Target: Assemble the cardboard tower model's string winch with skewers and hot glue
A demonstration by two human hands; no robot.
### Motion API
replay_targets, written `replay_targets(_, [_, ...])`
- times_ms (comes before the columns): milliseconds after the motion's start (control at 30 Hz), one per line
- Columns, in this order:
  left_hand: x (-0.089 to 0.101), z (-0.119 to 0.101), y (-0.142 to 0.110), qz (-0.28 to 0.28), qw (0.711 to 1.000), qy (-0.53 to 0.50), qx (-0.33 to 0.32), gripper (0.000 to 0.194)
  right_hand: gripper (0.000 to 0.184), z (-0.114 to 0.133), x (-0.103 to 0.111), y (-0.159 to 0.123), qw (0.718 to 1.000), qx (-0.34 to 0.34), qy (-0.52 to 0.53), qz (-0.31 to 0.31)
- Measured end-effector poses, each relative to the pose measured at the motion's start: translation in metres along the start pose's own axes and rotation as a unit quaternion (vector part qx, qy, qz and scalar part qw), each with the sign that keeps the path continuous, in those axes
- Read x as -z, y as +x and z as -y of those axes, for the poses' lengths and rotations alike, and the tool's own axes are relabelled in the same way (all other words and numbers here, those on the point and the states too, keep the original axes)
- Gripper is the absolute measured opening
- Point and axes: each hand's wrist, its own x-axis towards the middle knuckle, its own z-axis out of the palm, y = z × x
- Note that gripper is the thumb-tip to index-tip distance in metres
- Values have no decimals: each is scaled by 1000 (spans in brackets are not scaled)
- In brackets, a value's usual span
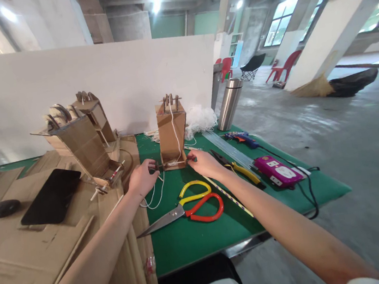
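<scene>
A: State of the hands?
B: Left hand (143,178): fingers closed on the left end of the rod (180,162). Right hand (206,162): fingertips pinched at the right end.
A: Position of the cardboard tower (170,133)?
B: Upright near the bench's (176,251) far edge, between the hands, rod crossing its base. White string (175,130) hangs from the top wheels (170,100) down its front; a loop of cord (163,193) lies beside the left hand.
A: Tools?
B: Scissors (187,209) toward the near edge, blades pointing left. Pliers (240,168) right of the right hand; glue gun (241,138) beyond them; purple power strip (279,171) toward the right corner.
A: Far edge?
B: Steel bottle (230,104), upright, right of a clump of clear plastic (201,119).
A: Left side?
B: Cardboard sheets (64,251) carry a black phone (52,196), a mouse (3,208) and a tilted cardboard model (87,148); another model (94,117) stands behind it.
</scene>
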Motion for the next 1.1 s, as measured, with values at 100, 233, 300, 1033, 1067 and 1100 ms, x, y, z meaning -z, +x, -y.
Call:
replay_targets(100, [0, 1, 0, -6, 1000, 6, 1, 31, 12, -1, 0, 1, 1000, 1, -3, -4])
replay_targets(233, [-1, 2, 0, -10, 1000, 18, 1, 33, 12, -2, 0, 1, 1000, 2, 3, -4])
replay_targets(300, [-2, 2, 0, -8, 1000, 19, -5, 33, 12, -2, 0, 2, 1000, 3, 3, -4])
replay_targets(1033, [-1, 0, -1, -3, 1000, 12, -13, 32, 12, -1, 0, 1, 1000, 0, 7, -4])
replay_targets(1067, [-1, 0, -1, -3, 1000, 14, -11, 32, 12, -2, 0, 1, 1000, 1, 7, -3])
replay_targets(1100, [-1, 0, -1, -2, 1000, 16, -10, 32, 12, -2, 0, 1, 1000, 1, 7, -3])
